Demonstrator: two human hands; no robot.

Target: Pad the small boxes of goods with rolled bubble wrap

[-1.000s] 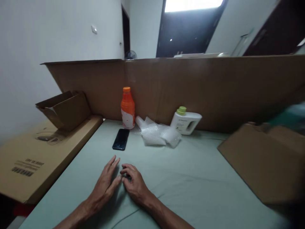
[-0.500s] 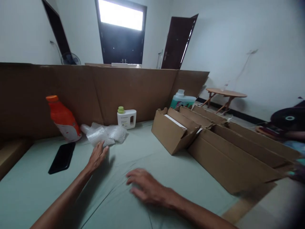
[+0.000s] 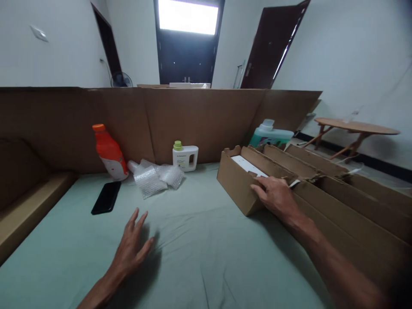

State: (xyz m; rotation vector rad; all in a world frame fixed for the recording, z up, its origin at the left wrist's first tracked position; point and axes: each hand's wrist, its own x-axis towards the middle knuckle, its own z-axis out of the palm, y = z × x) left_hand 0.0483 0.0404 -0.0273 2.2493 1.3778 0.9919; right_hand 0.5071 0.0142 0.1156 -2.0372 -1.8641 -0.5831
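My right hand (image 3: pixel 278 197) is at the open top of the nearest cardboard box (image 3: pixel 236 184). Its thumb lies along the outer side while the fingers bend over the edge, partly hidden. Inside that box shows a flat white item (image 3: pixel 246 164). My left hand (image 3: pixel 131 244) hovers over the pale green cloth (image 3: pixel 189 231) with fingers spread, holding nothing. Beyond it lies crumpled bubble wrap (image 3: pixel 151 180), with a black phone (image 3: pixel 106 198) to its left. A small white bottle (image 3: pixel 185 158) with a green cap stands behind the wrap.
A red bottle (image 3: pixel 109 152) leans at the back left. Several more open cardboard boxes (image 3: pixel 347 206) line the right side. A teal bottle (image 3: pixel 272 135) stands behind them. A cardboard wall (image 3: pixel 202 124) closes off the back, and a wooden table (image 3: pixel 357 125) stands beyond.
My right hand has moved right, from above the cloth to the box edge. My left hand has drawn back from the bubble wrap, toward me. The view has turned left.
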